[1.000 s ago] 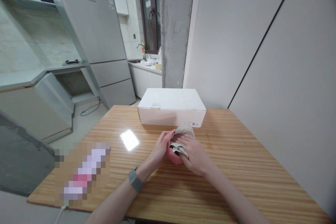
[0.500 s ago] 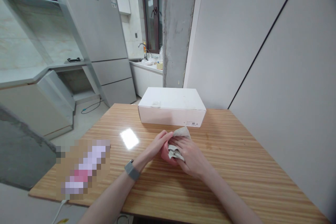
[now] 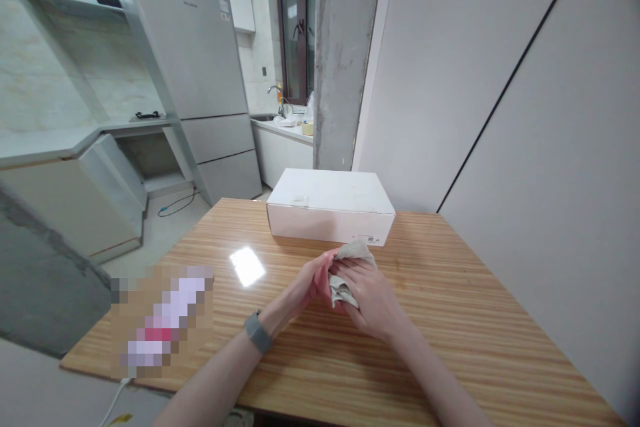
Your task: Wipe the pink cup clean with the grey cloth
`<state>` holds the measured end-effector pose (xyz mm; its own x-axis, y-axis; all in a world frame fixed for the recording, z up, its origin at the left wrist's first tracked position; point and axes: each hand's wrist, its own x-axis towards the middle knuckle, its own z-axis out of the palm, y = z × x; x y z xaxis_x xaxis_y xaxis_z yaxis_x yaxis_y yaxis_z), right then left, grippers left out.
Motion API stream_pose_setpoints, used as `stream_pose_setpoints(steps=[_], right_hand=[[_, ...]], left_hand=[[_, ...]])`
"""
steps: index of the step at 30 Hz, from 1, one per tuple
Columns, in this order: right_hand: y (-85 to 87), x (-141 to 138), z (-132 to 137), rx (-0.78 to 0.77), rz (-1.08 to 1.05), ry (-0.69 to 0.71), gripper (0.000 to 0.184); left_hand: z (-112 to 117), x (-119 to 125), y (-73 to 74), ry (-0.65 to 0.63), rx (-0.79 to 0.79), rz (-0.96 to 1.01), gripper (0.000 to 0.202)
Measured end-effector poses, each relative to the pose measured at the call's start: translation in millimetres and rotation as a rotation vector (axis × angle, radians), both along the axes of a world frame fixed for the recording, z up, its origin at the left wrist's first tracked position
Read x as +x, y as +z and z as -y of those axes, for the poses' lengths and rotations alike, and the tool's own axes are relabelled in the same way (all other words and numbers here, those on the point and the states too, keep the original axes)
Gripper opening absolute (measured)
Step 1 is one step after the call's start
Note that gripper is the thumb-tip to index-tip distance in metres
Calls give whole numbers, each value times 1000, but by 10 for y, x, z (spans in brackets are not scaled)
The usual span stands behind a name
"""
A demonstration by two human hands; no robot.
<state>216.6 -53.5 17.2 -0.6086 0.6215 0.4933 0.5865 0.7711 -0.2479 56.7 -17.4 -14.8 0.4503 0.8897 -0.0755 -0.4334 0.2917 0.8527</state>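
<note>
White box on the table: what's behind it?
A concrete pillar rises behind the white box, a kitchen counter to its left; whatever sits directly against the box's far side is hidden.

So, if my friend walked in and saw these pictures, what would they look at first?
The two hands would catch the eye first: the left hand, with a grey watch band on its wrist, and the right hand hold a crumpled grey cloth in the middle of the wooden table. Just behind them sits a big white box, and a bright patch of glare shines on the tabletop to their left.
</note>
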Motion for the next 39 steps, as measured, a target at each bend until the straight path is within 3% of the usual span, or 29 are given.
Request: stream_pose_setpoints(steps=[4, 8, 14, 19, 21, 24, 26, 30, 39], right_hand=[[-21, -25, 28, -60, -1, 121, 43], [-14, -52, 27, -69, -24, 118, 39], [-20, -57, 28, -66, -36, 10, 36], [-29, -47, -1, 39, -43, -129, 37], [-21, -18, -11, 61, -31, -88, 38], [-9, 13, 5, 67, -29, 38, 43], [-11, 3, 31, 55, -11, 102, 44], [-36, -55, 58, -10, 19, 134, 44], [-55, -37, 23, -25, -33, 31, 32]], left_hand=[[-50, -92, 26, -41, 14, -117, 47], [-58, -95, 2, -9, 33, -149, 46], [-43, 1, -58, 114, 57, -151, 44], [16, 83, -121, 215, 72, -102, 43], [28, 66, -87, 169, 70, -60, 43], [8, -20, 18, -24, 52, 13, 54], [-16, -88, 86, -73, 71, -44, 59], [-44, -165, 138, 11, 155, -250, 45], [-13, -44, -15, 120, 157, -230, 40]])
